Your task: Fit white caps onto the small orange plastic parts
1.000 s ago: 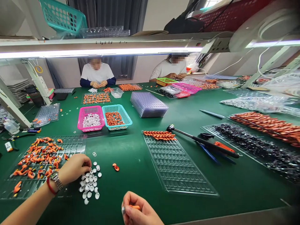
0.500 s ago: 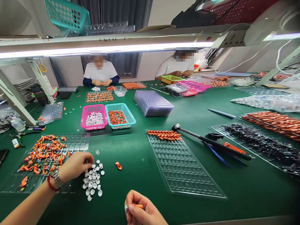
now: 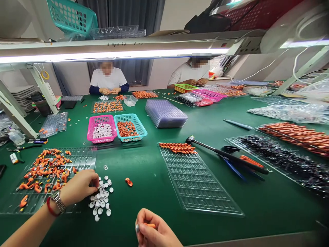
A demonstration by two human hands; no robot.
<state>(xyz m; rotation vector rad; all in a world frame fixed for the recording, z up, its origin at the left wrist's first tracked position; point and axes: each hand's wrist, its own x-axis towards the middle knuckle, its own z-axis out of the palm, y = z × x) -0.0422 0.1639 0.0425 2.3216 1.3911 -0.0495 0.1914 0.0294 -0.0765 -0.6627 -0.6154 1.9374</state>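
So the left hand (image 3: 81, 185) is down at the loose pile of white caps (image 3: 99, 202) on the green tabletop (image 3: 128, 209), thumb and index finger bent in close together at the pile's upper left edge. Can't tell if there's actually a cap pinched in there, the fingertips hide it. That wrist has a metal watch (image 3: 58, 202) and a red band (image 3: 51, 207) on it.

Right hand (image 3: 158, 228) is near the front edge, fingers curled and gripping a small orange piece (image 3: 149, 225), with a shiny silvery bit (image 3: 137, 227) showing by the thumb. Most of the piece is hidden in the grip.

Two little orange caps (image 3: 129, 182) sit between the hands, a bit farther back. Left of the pile there's a clear tray (image 3: 86, 157) heaped with orange parts (image 3: 48, 166). Over on the right, another molded tray (image 3: 203, 185) has orange pieces (image 3: 177, 148) lined up at its far end only, and a black-handled hammer (image 3: 226, 155) lies just beside it.
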